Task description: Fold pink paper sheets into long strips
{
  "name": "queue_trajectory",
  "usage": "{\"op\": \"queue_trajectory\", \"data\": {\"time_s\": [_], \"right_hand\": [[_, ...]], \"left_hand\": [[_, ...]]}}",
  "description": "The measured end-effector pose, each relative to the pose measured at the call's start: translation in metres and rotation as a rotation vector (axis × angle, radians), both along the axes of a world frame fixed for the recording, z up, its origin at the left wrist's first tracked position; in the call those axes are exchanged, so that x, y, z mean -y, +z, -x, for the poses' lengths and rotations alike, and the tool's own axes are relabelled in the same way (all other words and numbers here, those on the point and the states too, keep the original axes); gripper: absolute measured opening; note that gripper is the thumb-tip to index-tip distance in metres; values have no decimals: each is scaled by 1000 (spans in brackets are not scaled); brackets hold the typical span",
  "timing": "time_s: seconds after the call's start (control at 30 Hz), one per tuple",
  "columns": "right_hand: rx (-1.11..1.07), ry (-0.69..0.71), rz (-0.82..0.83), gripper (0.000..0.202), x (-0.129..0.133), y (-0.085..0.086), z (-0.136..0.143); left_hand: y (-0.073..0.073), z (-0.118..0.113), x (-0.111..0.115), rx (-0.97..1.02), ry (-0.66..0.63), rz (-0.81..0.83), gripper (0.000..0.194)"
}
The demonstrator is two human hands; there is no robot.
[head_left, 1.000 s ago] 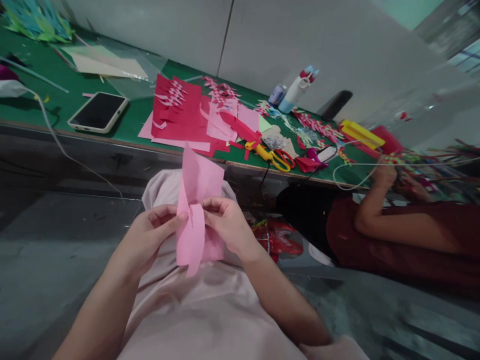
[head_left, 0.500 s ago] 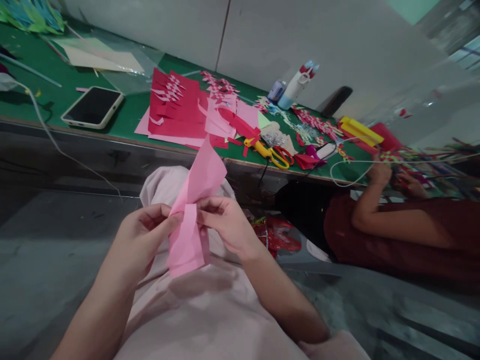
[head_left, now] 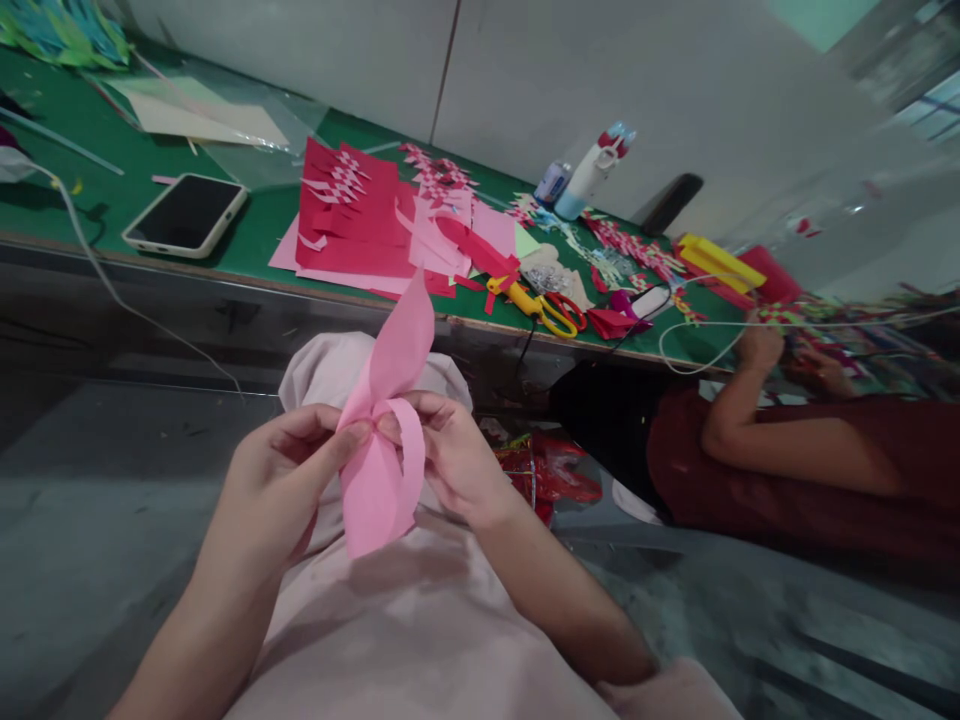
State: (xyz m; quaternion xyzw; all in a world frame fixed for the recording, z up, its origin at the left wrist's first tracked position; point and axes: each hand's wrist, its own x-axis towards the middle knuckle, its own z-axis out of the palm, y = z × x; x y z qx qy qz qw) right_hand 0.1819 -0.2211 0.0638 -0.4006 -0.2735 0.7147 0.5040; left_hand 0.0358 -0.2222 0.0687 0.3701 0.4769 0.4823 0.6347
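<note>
Pinching pink paper point(head_left: 371, 490), left hand point(head_left: 277, 480) + right hand point(head_left: 461, 460) | red sheet point(head_left: 382, 190) beyond it, phone point(head_left: 186, 215) beyond leftward | can't see some left fingertips behind it

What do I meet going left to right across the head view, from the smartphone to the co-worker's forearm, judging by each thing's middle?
Smartphone → left hand → pink paper, pinched by both hands → right hand → red plastic bag → co-worker's forearm.

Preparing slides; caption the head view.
Beside a green tabletop, left hand and right hand pinch gathered pink paper behind a curved strip.
</note>
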Motion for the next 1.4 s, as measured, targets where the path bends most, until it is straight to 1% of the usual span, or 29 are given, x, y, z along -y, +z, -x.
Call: {"op": "queue_trajectory", "data": {"time_s": [0.1, 0.23, 0.4, 0.5, 0.67, 0.83, 1.1, 1.27, 1.4], "right_hand": [[-7, 6, -26, 28, 1, 5, 1], [3, 21, -26, 29, 1, 7, 2], [47, 56, -23, 29, 0, 5, -2], [38, 58, -10, 29, 0, 2, -4], [4, 33, 2, 28, 1, 5, -1], [-2, 41, -28, 26, 3, 10, 0], [50, 71, 10, 33, 2, 0, -6], [20, 47, 8, 29, 3, 4, -3], [8, 57, -13, 23, 4, 7, -2]], "left_hand": [[3, -1, 0, 32, -2, 12, 18], [4, 1, 1, 37, -1, 41, 21], [2, 5, 1, 43, -10, 76, 24], [1, 6, 1, 35, -11, 95, 24], [3, 6, 1, 59, -2, 72, 20], [5, 4, 1, 65, 15, 82, 20], [2, 5, 0, 30, 26, 57, 20], [5, 4, 0, 53, 10, 56, 20], [8, 4, 0, 58, 21, 46, 22]]}}
